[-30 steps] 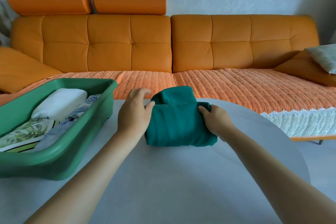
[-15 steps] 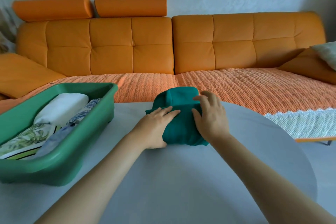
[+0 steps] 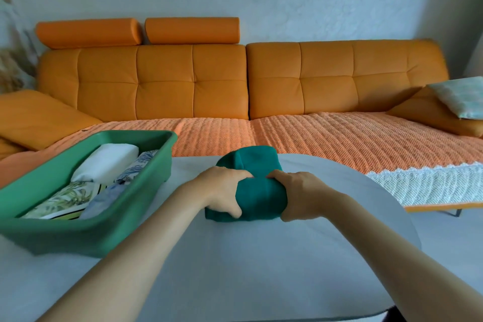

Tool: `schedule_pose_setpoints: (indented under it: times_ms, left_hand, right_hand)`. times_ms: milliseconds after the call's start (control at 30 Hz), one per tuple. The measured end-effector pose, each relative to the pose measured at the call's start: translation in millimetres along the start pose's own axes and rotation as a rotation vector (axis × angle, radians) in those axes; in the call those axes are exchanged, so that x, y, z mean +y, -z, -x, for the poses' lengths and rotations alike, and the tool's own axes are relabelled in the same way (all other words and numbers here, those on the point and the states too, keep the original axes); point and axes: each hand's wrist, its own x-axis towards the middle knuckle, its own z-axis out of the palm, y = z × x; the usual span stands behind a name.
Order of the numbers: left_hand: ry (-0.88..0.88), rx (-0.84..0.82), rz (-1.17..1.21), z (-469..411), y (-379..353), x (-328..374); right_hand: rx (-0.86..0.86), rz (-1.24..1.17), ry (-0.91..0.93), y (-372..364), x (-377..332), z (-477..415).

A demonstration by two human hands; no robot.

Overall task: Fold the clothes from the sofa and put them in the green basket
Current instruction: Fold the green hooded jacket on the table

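A folded teal garment (image 3: 257, 191) lies on the grey table (image 3: 235, 269), near its far edge. My left hand (image 3: 224, 191) grips the bundle's left side with curled fingers and the thumb at its front. My right hand (image 3: 300, 195) grips its right side the same way. The green basket (image 3: 109, 227) stands at the table's left and holds a white folded piece (image 3: 107, 165), a leaf-print piece (image 3: 62, 198) and a grey-blue piece (image 3: 104, 198). The orange sofa (image 3: 235, 86) runs behind the table.
A woven orange throw (image 3: 339, 144) with a white lace edge covers the sofa seat. A pale patterned cushion (image 3: 460, 97) leans on an orange cushion at the right end. Another orange cushion (image 3: 39, 117) lies at the left end.
My hands moved from the bundle's sides onto its top, then closed in and now grip it from both sides. The bundle looks more compact. The view has shifted slightly.
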Motion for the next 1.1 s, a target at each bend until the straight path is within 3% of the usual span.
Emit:
schedule_pose_setpoints:
  times_ms: [167,233,333,400,533,600,733,933,1100]
  left_hand:
    - [0.001,-0.360,0.577,24,45,-12]
    - [0.008,-0.428,0.750,27,48,-21]
    - [0.117,-0.344,0.964,24,38,-41]
    - [0.185,-0.157,0.954,17,33,-51]
    - [0.169,0.359,0.509,-1,32,-52]
    - [0.074,0.474,0.264,-7,27,-37]
    - [0.110,0.219,0.158,-23,4,-22]
    - [0.366,0.005,0.624,-54,-3,-49]
    - [0.575,-0.109,0.658,-81,9,-57]
  right_hand:
    - [-0.331,-0.454,-0.026,46,0,12]
    - [-0.352,-0.715,-0.043,52,3,11]
    - [-0.264,-1.000,-0.130,44,13,1]
    - [-0.230,-1.059,-0.198,34,15,-11]
    - [-0.124,-1.062,-0.333,18,12,-45]
    - [-0.100,-1.013,-0.373,12,10,-62]
    - [-0.073,-0.691,-0.399,4,14,-84]
    - [0.043,-0.418,-0.449,-4,15,-98]
    - [-0.041,-0.577,-0.666,2,12,-112]
